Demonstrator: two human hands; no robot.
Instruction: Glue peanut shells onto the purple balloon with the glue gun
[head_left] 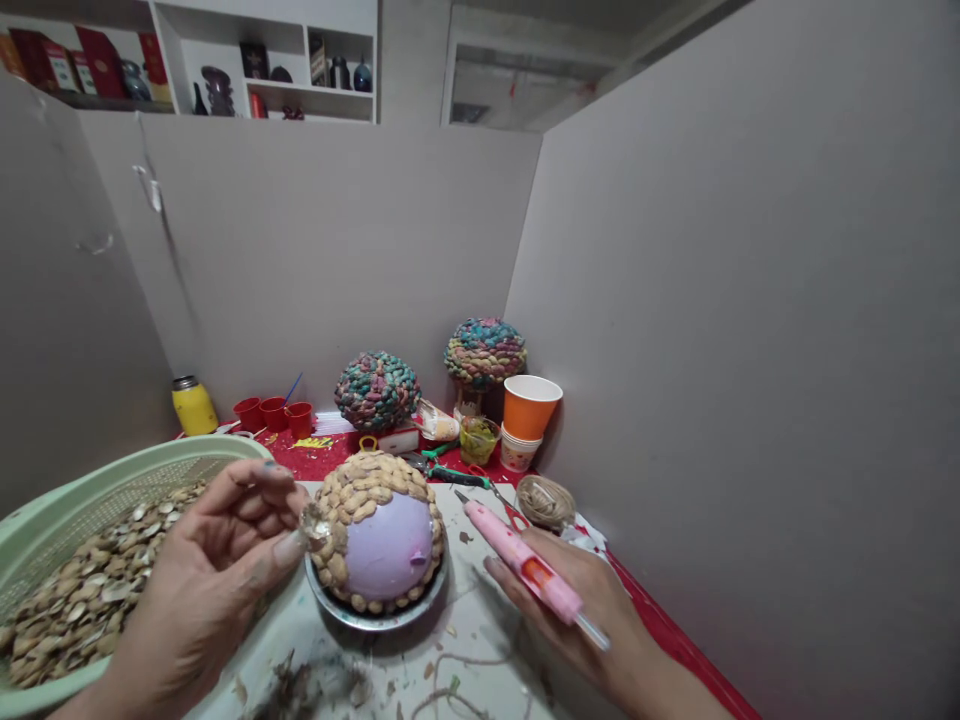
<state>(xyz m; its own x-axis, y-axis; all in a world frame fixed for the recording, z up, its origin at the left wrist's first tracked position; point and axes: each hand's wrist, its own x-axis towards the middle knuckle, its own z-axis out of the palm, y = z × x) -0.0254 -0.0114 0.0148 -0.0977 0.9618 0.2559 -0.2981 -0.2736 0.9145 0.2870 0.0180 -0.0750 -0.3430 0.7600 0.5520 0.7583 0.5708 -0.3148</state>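
My left hand [217, 560] pinches a half peanut shell [315, 522] between thumb and fingers, its hollow side showing. The shell is at the left side of a purple balloon [388, 545], close to it; whether they touch I cannot tell. Rows of tan shells [375, 475] cover the balloon's top and edges, leaving a smooth patch bare toward me. The balloon rests in a round metal bowl [375, 622]. In my right hand [585, 600] is a pink pen-shaped glue gun [525, 560], its nozzle pointing up and left, apart from the balloon. A clear glue stick [592, 630] protrudes from its rear.
A green basket [97, 462] of loose shells stands left. Behind are painted shell balls [377, 390], red cups [274, 411], a yellow bottle [193, 405], pliers [457, 477], a twine roll [546, 501] and an orange paper cup [531, 408]. A grey partition [735, 300] rises at right.
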